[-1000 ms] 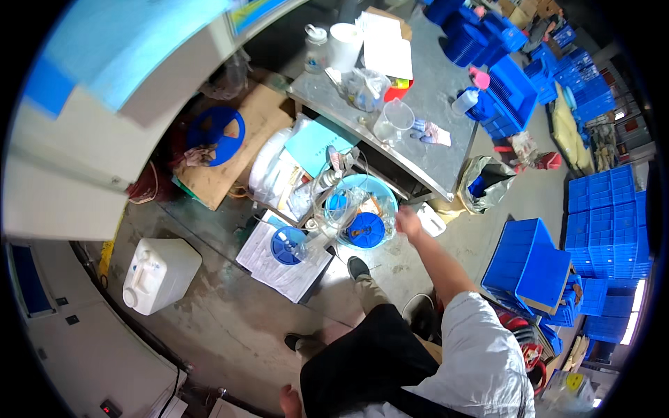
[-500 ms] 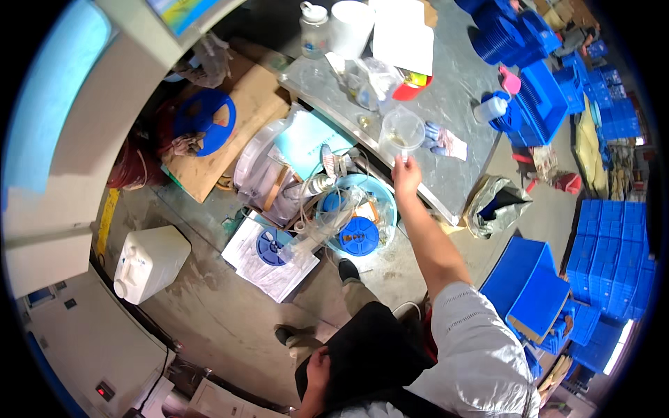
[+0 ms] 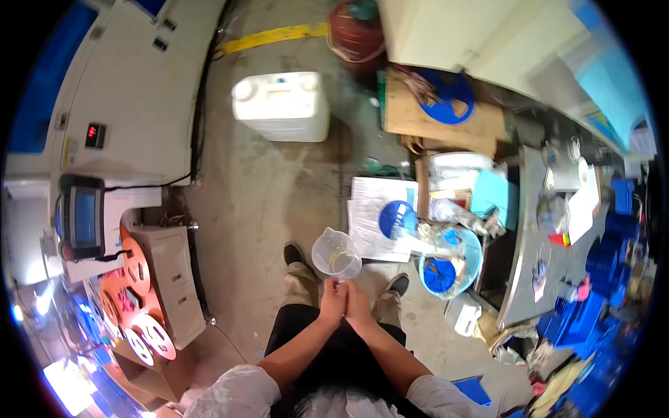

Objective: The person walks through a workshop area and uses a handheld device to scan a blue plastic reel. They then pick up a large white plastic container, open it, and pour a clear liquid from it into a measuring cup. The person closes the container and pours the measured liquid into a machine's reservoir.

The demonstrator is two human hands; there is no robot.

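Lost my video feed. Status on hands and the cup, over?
Left hand and right hand together, grip on clear plastic cup. Cup upright, small amber pool inside. Nothing in the way.

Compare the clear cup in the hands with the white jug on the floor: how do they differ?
The clear cup is see-through and round, open at the top; the white jug is opaque, boxy and capped. The cup is held up by both hands, left hand and right hand, at its near edge; the jug lies on the concrete floor, far from the hands. The cup looks smaller. Both look like plastic containers.
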